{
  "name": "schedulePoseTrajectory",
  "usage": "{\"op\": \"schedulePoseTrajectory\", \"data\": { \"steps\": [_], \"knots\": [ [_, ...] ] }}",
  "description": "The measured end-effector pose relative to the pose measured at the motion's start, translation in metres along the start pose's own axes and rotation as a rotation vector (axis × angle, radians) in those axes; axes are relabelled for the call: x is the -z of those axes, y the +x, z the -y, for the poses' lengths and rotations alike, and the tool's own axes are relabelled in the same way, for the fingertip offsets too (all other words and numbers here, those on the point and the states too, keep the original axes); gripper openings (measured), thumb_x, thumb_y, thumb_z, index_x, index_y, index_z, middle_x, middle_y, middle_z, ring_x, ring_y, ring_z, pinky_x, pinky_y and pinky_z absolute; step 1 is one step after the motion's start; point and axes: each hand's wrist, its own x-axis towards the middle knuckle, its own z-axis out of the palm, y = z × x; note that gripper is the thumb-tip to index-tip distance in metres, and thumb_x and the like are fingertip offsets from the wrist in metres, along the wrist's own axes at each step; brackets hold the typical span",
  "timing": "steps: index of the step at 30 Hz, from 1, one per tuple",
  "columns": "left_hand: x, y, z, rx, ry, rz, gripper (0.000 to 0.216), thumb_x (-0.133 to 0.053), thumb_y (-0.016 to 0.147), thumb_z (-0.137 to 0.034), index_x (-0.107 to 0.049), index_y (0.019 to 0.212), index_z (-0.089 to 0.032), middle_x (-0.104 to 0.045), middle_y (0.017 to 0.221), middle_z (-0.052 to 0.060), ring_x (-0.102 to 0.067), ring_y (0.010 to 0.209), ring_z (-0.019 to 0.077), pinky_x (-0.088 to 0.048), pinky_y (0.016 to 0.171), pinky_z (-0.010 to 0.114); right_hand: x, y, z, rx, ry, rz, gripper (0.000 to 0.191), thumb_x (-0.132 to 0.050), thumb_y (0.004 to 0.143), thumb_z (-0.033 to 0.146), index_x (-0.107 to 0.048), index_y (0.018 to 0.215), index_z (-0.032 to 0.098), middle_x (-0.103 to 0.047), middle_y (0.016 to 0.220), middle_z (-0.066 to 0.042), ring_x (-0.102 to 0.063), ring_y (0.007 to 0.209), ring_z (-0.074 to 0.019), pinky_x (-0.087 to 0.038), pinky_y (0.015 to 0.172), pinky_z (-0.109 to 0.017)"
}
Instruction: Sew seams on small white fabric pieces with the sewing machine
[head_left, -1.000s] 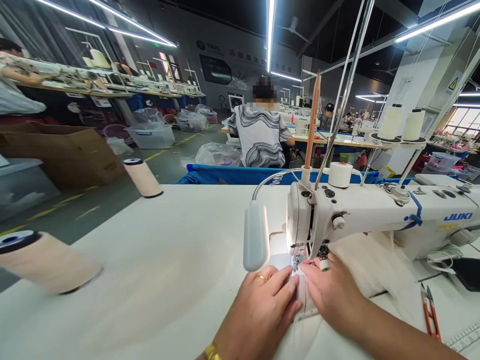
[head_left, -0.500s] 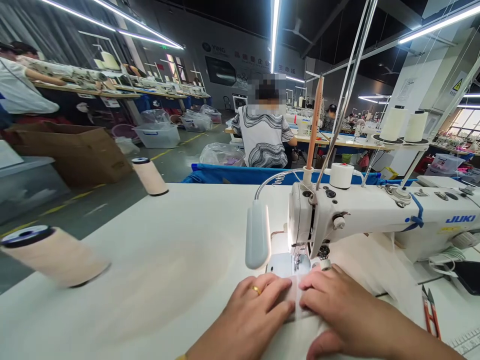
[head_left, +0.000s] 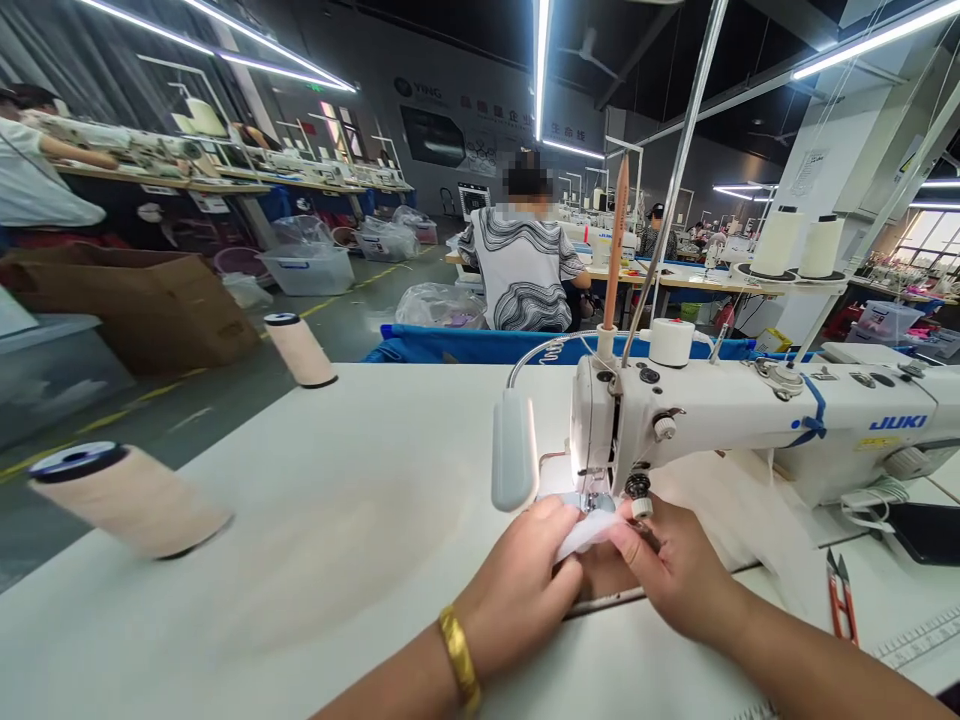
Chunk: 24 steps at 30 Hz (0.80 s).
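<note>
A white sewing machine (head_left: 697, 410) stands at the right, its presser foot (head_left: 594, 500) just beyond my fingers. Between my hands a strip of thin, pale fabric (head_left: 589, 535) is lifted and bunched in front of the foot. My left hand (head_left: 529, 565), with a gold bracelet (head_left: 459, 655) at its wrist, pinches the fabric's left end. The right end sits between the thumb and fingers of my right hand (head_left: 671, 570), below the machine head. More sheer fabric (head_left: 739, 500) lies under the machine arm. Some of my fingertips are hidden behind the fabric and the hands.
Two thread cones, one near (head_left: 135, 500) and one far (head_left: 300, 350), stand at the table's left edge. A lamp (head_left: 512, 450) hangs beside the needle. Thread snips (head_left: 841, 597), a ruler (head_left: 919, 635) and a phone (head_left: 926, 533) lie at right. A co-worker (head_left: 525, 260) sits ahead.
Both hands were laid flat on the fabric at the foot. Now they pinch it and hold it up, the right hand turned with its thumb on top. The view has shifted slightly.
</note>
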Motion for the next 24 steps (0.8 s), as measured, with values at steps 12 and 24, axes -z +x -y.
{"op": "schedulePoseTrajectory", "data": {
  "steps": [12,24],
  "knots": [
    [0.009,0.005,-0.007,-0.051,-0.132,-0.012,0.029,-0.054,0.095,-0.018,-0.064,0.069,-0.021,-0.061,0.078,0.002,-0.059,0.069,0.0172,-0.049,0.060,0.027,0.001,0.000,0.002,-0.033,0.074,-0.027,0.014,-0.049,0.108,0.032,-0.059,0.103,0.025,-0.076,0.092,-0.001,-0.072,0.081,-0.0190,-0.054,0.076,-0.029],
    [0.003,-0.029,-0.016,-0.271,0.118,-0.062,0.042,-0.046,0.095,-0.001,-0.073,0.072,-0.023,-0.061,0.073,0.004,-0.053,0.068,0.0193,-0.042,0.064,0.032,0.014,-0.010,0.004,0.345,-0.592,0.420,0.016,-0.052,0.102,0.018,-0.054,0.087,0.023,-0.068,0.085,-0.001,-0.061,0.082,-0.0210,-0.044,0.080,-0.035]
  ]
}}
